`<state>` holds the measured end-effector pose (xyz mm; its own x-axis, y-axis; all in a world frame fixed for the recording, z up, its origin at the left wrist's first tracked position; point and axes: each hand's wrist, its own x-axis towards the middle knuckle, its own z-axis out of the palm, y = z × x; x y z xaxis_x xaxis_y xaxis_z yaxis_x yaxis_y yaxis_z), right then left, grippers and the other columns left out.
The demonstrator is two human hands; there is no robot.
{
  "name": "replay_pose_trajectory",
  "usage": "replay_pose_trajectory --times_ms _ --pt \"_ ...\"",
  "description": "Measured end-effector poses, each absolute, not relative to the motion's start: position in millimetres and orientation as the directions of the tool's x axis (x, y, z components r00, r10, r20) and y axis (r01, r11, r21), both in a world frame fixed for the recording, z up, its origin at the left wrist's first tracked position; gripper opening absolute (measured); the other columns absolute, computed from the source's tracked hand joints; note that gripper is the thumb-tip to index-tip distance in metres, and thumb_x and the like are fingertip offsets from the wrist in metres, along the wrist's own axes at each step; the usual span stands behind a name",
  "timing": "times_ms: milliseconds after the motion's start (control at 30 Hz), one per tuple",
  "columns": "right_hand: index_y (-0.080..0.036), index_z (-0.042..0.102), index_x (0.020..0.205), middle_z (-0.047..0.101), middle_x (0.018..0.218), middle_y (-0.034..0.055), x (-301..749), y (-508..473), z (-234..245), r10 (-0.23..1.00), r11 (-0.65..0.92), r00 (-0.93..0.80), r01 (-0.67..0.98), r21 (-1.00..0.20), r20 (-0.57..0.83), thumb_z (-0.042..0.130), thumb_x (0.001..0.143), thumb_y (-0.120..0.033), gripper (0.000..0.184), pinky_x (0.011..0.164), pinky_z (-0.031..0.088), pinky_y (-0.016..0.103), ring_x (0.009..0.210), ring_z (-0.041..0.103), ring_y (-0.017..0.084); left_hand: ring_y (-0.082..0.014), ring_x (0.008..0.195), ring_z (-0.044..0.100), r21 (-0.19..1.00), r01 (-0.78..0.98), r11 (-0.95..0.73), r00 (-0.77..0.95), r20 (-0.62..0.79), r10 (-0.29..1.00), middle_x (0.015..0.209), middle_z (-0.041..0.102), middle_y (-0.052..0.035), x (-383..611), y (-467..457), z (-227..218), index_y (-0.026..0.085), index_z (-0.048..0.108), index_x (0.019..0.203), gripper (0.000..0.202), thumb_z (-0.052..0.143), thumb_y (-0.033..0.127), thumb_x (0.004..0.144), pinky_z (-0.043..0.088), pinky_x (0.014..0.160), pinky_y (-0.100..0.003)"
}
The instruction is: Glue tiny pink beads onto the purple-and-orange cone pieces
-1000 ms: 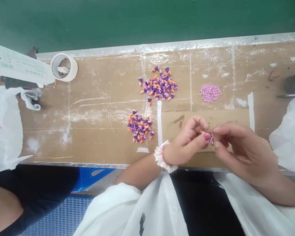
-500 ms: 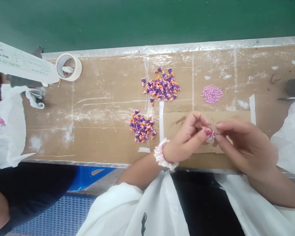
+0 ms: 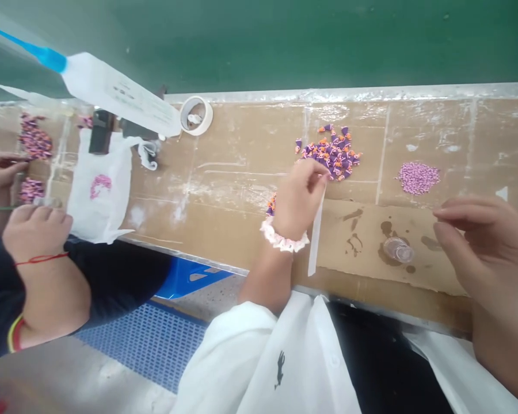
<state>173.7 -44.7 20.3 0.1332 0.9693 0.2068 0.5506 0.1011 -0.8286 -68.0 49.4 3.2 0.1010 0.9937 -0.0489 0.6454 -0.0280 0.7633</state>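
My left hand point(image 3: 300, 198), with a pink scrunchie on its wrist, reaches over the bench to the near edge of the far pile of purple and orange pieces point(image 3: 332, 150). Its fingertips are pinched together there, and what they hold is hidden. A second pile of the same pieces point(image 3: 270, 203) is mostly covered by this hand. My right hand point(image 3: 479, 244) hovers at the right over a taped-down cardboard sheet point(image 3: 366, 230). Its thumb and fingers are pressed together, and I cannot make out anything between them. A small clear round thing point(image 3: 397, 250) lies on the cardboard between my hands.
A heap of pink beads point(image 3: 418, 177) lies at the far right. At the back stand a tape roll point(image 3: 196, 115) and a white glue bottle point(image 3: 112, 86) with a blue nozzle. A white plastic bag point(image 3: 99, 190) lies to the left. A co-worker's hands point(image 3: 34, 230) work at the far left.
My hands were together on a small piece and have parted. The left went to the far pile and the right drew back right. The view swung left, showing the co-worker and glue bottle.
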Motion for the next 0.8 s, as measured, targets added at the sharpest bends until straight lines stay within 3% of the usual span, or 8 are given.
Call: replay_pose_trajectory --times_ms 67,200,300,433,533,600,700,800 --pt "-0.035 0.068 0.094 0.066 0.093 0.0049 175 -46 20 0.971 0.086 0.134 0.571 -0.817 0.196 0.066 0.084 -0.016 0.022 0.069 0.051 0.045 0.081 0.063 0.028 -0.0195 0.081 0.061 0.518 0.851 0.082 -0.044 -0.085 0.995 0.083 0.065 -0.0050 -89 51 13 0.020 0.061 0.079 0.013 0.055 0.026 0.088 0.047 0.077 -0.033" --pt "-0.036 0.067 0.092 0.067 0.093 0.0039 176 -47 19 0.970 0.099 0.115 0.622 -0.776 0.216 0.066 0.084 -0.017 0.021 0.070 0.052 0.047 0.083 0.064 0.030 -0.0262 0.094 0.062 0.163 0.952 0.260 -0.203 -0.302 0.932 0.097 0.068 -0.0084 -115 53 22 0.020 0.062 0.087 0.011 0.059 0.031 0.085 0.047 0.082 -0.037" --pt "-0.036 0.066 0.092 0.067 0.092 0.0030 176 -47 19 0.969 0.106 0.109 0.630 -0.770 0.222 0.066 0.084 -0.016 0.022 0.071 0.052 0.046 0.084 0.064 0.029 -0.0274 0.097 0.062 0.075 0.968 0.239 -0.192 -0.386 0.902 0.101 0.068 -0.0102 -116 55 17 0.020 0.062 0.088 0.009 0.055 0.026 0.086 0.048 0.084 -0.039" --pt "-0.034 0.066 0.093 0.067 0.091 0.0024 175 -49 21 0.958 0.151 0.101 0.617 -0.772 0.268 0.067 0.083 -0.014 0.022 0.069 0.052 0.043 0.082 0.064 0.027 -0.0303 0.102 0.061 0.036 0.989 0.142 -0.120 -0.358 0.926 0.104 0.066 -0.0135 -108 59 6 0.019 0.062 0.088 0.013 0.049 0.020 0.088 0.047 0.087 -0.041" --pt "-0.032 0.066 0.092 0.067 0.091 0.0027 177 -44 22 0.951 0.173 0.090 0.640 -0.749 0.297 0.065 0.084 -0.013 0.020 0.070 0.051 0.040 0.080 0.063 0.023 -0.0307 0.106 0.058 0.060 0.993 0.097 -0.077 -0.278 0.958 0.105 0.065 -0.0148 -106 60 4 0.017 0.060 0.090 0.014 0.047 0.021 0.090 0.045 0.091 -0.041" --pt "-0.030 0.065 0.091 0.067 0.090 0.0029 181 -37 19 0.940 0.190 0.078 0.689 -0.699 0.333 0.064 0.084 -0.012 0.019 0.068 0.051 0.037 0.075 0.063 0.021 -0.0279 0.099 0.059 0.153 0.982 0.111 -0.083 -0.175 0.981 0.100 0.065 -0.0131 -105 60 5 0.017 0.059 0.092 0.013 0.046 0.023 0.091 0.045 0.087 -0.038" --pt "-0.026 0.064 0.089 0.065 0.081 0.0016 192 -25 7 0.931 0.164 0.063 0.809 -0.564 0.360 0.065 0.081 -0.014 0.015 0.060 0.048 0.033 0.061 0.057 0.016 -0.0198 0.074 0.058 0.409 0.907 0.103 -0.091 -0.048 0.995 0.081 0.063 -0.0048 -97 56 8 0.020 0.056 0.090 0.010 0.049 0.027 0.091 0.044 0.071 -0.032" --pt "-0.022 0.065 0.089 0.064 0.081 0.0027 201 -17 -8 0.967 0.076 0.047 0.886 -0.458 0.251 0.062 0.082 -0.017 0.009 0.057 0.046 0.032 0.058 0.054 0.015 -0.0135 0.059 0.050 0.655 0.755 -0.010 0.057 -0.051 0.997 0.069 0.057 0.0019 -75 44 7 0.021 0.056 0.088 0.007 0.052 0.027 0.089 0.040 0.062 -0.027"
